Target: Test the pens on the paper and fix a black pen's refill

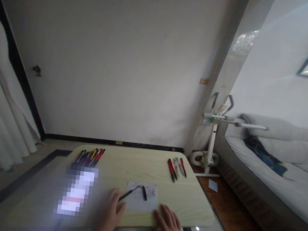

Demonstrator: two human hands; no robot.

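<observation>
Gripping a thin dark pen (129, 194) near its rear end, our left hand (109, 210) closes its fingers around it, tip over the paper (145, 204) on the table (136, 162). Our right hand (170, 225) lies open and flat just beside the sheet. We judge the pen light, rigid and smooth; a hold lower on the barrel steadies it.

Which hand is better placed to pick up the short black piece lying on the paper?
Probably the right hand: it lies open and free at the near corner of the paper, close to the black piece. The left hand is busy holding a pen.
</observation>
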